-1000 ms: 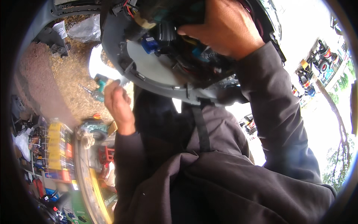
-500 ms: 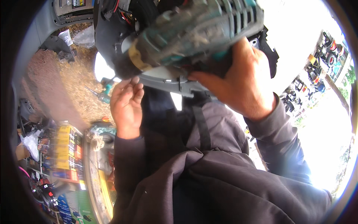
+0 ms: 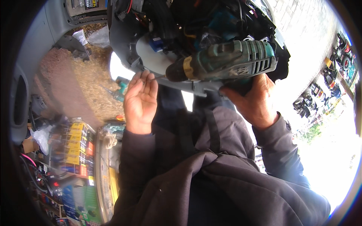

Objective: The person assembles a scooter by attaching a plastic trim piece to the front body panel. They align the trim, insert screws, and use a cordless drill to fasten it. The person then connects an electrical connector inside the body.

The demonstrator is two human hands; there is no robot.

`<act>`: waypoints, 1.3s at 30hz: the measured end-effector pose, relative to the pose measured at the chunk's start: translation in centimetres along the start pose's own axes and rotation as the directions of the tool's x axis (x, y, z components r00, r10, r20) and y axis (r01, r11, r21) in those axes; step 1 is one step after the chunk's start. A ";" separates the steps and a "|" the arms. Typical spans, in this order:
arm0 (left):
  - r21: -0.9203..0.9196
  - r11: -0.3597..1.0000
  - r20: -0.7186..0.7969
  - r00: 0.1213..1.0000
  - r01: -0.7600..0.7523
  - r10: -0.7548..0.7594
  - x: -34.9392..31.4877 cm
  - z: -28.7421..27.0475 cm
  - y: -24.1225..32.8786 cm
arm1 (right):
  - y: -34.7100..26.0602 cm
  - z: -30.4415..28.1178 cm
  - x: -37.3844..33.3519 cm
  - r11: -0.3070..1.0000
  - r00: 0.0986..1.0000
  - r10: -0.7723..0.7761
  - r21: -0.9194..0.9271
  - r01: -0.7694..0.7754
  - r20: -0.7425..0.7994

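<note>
My right hand (image 3: pixel 256 101) is wrapped around the handle of a worn teal-and-black power drill (image 3: pixel 233 62), which lies level with its chuck toward the left. A thin bit runs from the chuck to the fingertips of my left hand (image 3: pixel 140 103). That hand is palm up, its fingers bent and gathered at the bit's tip; whatever small thing they pinch cannot be made out. Just beyond both hands is a black plastic housing (image 3: pixel 122 43) with wires, a blue connector (image 3: pixel 155 44) and a pale rounded part inside. Its grey curved edge (image 3: pixel 194 88) passes below the drill.
On the ground at left lies a second teal drill (image 3: pixel 121 88), with a paper cup (image 3: pixel 80 36) and clear plastic bag (image 3: pixel 100 37) farther off. Yellow boxes (image 3: pixel 76 145) and cluttered goods stand lower left. A grey vehicle panel (image 3: pixel 41 34) borders the left; assorted objects (image 3: pixel 324 83) line the right.
The drill has come down and to the right, away from my view, and now lies more level. My left hand has shifted slightly right, staying by the bit's tip. More of the housing shows.
</note>
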State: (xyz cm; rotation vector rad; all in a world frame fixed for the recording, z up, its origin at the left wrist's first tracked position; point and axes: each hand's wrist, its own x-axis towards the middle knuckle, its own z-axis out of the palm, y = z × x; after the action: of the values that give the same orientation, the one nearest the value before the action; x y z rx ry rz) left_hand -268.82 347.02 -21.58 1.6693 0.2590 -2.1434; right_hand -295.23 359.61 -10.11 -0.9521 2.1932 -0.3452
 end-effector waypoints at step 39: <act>0.776 0.619 0.258 0.956 -0.119 -0.140 2.6 6.0 -6.4 | 5.1 -6.8 -0.4 0.976 0.979 -0.200 0.091 0.197 0.029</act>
State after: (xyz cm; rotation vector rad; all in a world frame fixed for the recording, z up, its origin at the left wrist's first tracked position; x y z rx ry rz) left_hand -277.40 349.92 -23.14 1.6650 -0.9215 -2.6742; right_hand -302.51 363.22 -7.56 -1.1230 2.0353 -0.5083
